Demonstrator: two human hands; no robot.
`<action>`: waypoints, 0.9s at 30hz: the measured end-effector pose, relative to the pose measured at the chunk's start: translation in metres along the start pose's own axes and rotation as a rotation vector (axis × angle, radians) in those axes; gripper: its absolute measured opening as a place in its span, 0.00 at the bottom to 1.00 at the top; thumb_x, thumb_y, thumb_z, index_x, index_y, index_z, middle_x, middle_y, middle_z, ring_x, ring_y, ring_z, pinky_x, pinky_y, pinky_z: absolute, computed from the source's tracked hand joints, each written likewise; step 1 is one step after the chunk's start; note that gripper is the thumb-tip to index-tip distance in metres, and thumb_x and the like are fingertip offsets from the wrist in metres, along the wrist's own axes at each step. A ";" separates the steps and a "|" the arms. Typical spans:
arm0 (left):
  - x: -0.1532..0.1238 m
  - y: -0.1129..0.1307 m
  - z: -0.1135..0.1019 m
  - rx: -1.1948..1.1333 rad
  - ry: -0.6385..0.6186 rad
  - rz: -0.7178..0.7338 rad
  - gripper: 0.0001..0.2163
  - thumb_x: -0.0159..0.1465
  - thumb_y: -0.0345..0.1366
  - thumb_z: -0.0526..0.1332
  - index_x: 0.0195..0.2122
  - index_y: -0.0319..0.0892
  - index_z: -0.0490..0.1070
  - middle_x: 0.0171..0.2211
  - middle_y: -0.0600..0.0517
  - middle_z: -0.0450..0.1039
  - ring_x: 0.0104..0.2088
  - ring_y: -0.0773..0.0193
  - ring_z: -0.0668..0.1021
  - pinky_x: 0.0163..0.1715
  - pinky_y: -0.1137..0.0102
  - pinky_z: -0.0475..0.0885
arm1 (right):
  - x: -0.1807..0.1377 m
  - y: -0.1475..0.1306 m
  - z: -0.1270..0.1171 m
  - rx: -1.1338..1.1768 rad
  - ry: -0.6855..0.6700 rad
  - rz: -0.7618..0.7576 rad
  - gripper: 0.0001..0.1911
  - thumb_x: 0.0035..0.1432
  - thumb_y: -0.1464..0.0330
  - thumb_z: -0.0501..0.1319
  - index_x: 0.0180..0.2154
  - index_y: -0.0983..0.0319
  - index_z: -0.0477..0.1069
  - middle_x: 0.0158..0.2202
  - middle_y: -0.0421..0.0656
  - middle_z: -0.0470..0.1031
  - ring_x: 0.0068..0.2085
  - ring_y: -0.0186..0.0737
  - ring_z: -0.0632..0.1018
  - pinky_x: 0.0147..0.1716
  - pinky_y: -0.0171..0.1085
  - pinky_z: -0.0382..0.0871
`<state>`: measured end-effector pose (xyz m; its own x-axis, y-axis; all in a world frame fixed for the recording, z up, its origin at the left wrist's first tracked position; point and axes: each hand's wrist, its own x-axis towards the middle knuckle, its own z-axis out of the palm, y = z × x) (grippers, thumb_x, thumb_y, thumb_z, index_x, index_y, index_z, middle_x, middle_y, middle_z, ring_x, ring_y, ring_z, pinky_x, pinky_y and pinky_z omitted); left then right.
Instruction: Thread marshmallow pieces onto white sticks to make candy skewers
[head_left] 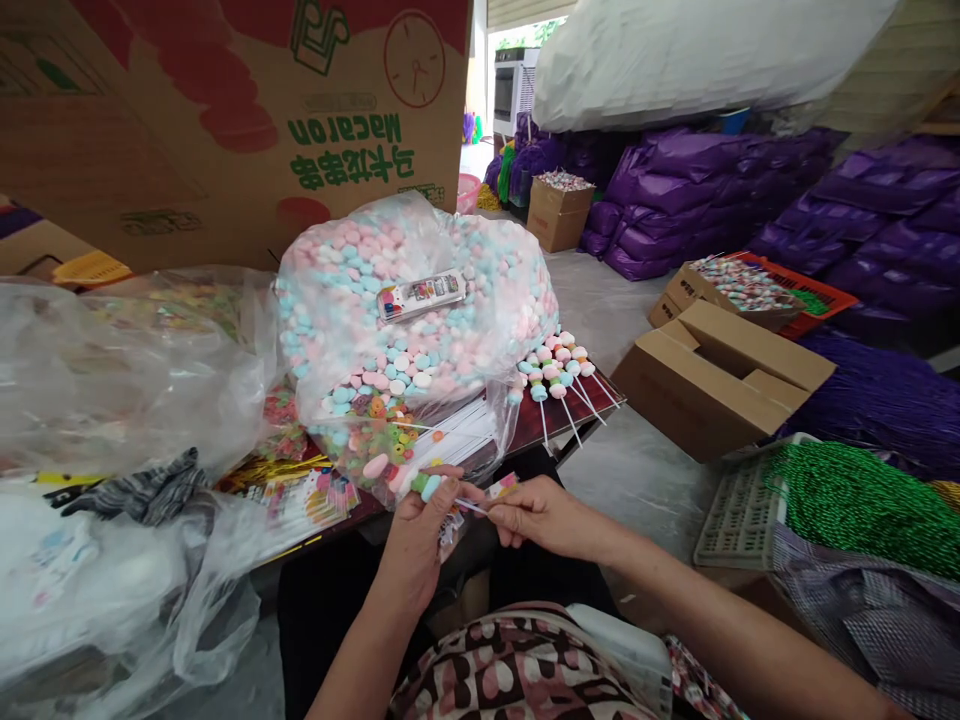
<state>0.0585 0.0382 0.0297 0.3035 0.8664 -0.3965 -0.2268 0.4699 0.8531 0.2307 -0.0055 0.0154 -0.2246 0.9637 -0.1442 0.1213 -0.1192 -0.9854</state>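
Observation:
My left hand (422,535) is closed around a candy skewer (431,487) strung with pink, white, green and blue pieces. Its white stick (471,506) runs to the right, where my right hand (536,515) pinches the end. Just beyond my hands, a large clear bag (420,360) holds pink, white and pale blue oval candies. At the bag's near side lie coloured gummy rings (382,425) and a bundle of white sticks (476,428). Several similar candy skewers (559,375) rest at the table's right corner. A printed packet (422,295) lies on the bag.
A big printed carton (225,130) stands behind the bag. Clear plastic bags (135,370) and printed wrappers (311,500) cover the left side. Right of the table are a cardboard box (724,370), a crate (739,510), green strands (870,510) and purple sacks (690,200).

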 end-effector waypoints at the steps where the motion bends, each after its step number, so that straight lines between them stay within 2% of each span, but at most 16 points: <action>1: 0.000 0.001 -0.005 0.020 0.019 0.010 0.21 0.52 0.47 0.70 0.40 0.40 0.69 0.25 0.53 0.75 0.21 0.72 0.71 0.18 0.79 0.58 | 0.004 -0.004 -0.012 -0.066 0.023 -0.031 0.23 0.58 0.50 0.58 0.25 0.60 0.77 0.22 0.40 0.73 0.24 0.34 0.71 0.25 0.34 0.65; 2: -0.001 0.001 -0.010 0.047 0.034 0.017 0.21 0.52 0.48 0.70 0.40 0.40 0.69 0.22 0.55 0.73 0.19 0.74 0.69 0.16 0.80 0.57 | 0.010 -0.007 -0.026 -0.139 0.098 -0.062 0.22 0.59 0.51 0.58 0.27 0.61 0.78 0.25 0.41 0.75 0.26 0.35 0.73 0.27 0.34 0.67; 4: -0.003 0.000 -0.018 0.108 0.032 0.008 0.21 0.52 0.49 0.69 0.40 0.40 0.68 0.18 0.59 0.68 0.15 0.76 0.61 0.14 0.79 0.51 | 0.025 -0.011 -0.064 -0.266 0.390 -0.071 0.20 0.59 0.53 0.58 0.36 0.61 0.80 0.31 0.43 0.79 0.29 0.37 0.76 0.30 0.35 0.70; 6: -0.007 -0.003 -0.023 0.156 0.017 -0.029 0.22 0.53 0.50 0.68 0.42 0.41 0.68 0.17 0.60 0.66 0.13 0.78 0.55 0.13 0.79 0.46 | 0.043 -0.012 -0.109 -0.473 0.771 -0.004 0.19 0.60 0.55 0.56 0.38 0.60 0.80 0.32 0.42 0.81 0.34 0.40 0.79 0.36 0.36 0.72; 8: -0.011 -0.005 -0.023 0.180 0.022 -0.052 0.24 0.53 0.51 0.67 0.45 0.41 0.69 0.17 0.61 0.65 0.13 0.78 0.54 0.13 0.79 0.45 | 0.063 -0.009 -0.153 -0.547 0.927 0.037 0.19 0.62 0.59 0.54 0.42 0.62 0.79 0.38 0.44 0.82 0.42 0.44 0.79 0.43 0.38 0.70; 11: -0.017 -0.008 -0.022 0.202 0.045 -0.063 0.27 0.53 0.51 0.66 0.49 0.41 0.68 0.15 0.62 0.62 0.13 0.77 0.53 0.13 0.79 0.44 | 0.090 0.000 -0.204 -0.629 0.975 0.116 0.17 0.61 0.65 0.54 0.42 0.62 0.80 0.42 0.46 0.82 0.46 0.46 0.78 0.45 0.38 0.69; 15: -0.018 -0.012 -0.023 0.246 0.042 -0.084 0.28 0.54 0.52 0.65 0.51 0.40 0.68 0.14 0.61 0.60 0.13 0.76 0.53 0.14 0.78 0.44 | 0.121 0.012 -0.238 -0.717 0.903 0.224 0.11 0.59 0.68 0.59 0.39 0.63 0.80 0.43 0.47 0.81 0.48 0.47 0.78 0.49 0.40 0.68; 18: -0.017 -0.013 -0.026 0.270 0.044 -0.080 0.27 0.55 0.53 0.65 0.50 0.39 0.70 0.13 0.61 0.59 0.14 0.75 0.54 0.15 0.78 0.44 | 0.141 0.018 -0.247 -0.740 0.818 0.282 0.11 0.61 0.64 0.62 0.40 0.64 0.77 0.43 0.46 0.80 0.46 0.43 0.78 0.49 0.45 0.70; 21: -0.015 -0.013 -0.028 0.276 0.050 -0.072 0.27 0.54 0.52 0.65 0.50 0.39 0.70 0.13 0.61 0.58 0.14 0.75 0.55 0.16 0.77 0.45 | 0.152 0.020 -0.249 -0.746 0.789 0.314 0.13 0.62 0.61 0.62 0.40 0.64 0.75 0.42 0.45 0.79 0.44 0.41 0.78 0.48 0.46 0.71; 27: -0.008 -0.014 -0.030 0.270 0.020 -0.115 0.27 0.55 0.53 0.64 0.49 0.38 0.69 0.13 0.61 0.59 0.13 0.76 0.54 0.15 0.77 0.46 | 0.144 0.023 -0.241 -0.728 0.949 0.270 0.09 0.54 0.67 0.62 0.36 0.64 0.78 0.38 0.49 0.81 0.44 0.48 0.78 0.45 0.42 0.68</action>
<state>0.0315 0.0293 0.0109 0.2939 0.8146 -0.5001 0.0634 0.5054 0.8605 0.4338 0.1879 -0.0065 0.6478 0.7568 0.0869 0.6354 -0.4739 -0.6097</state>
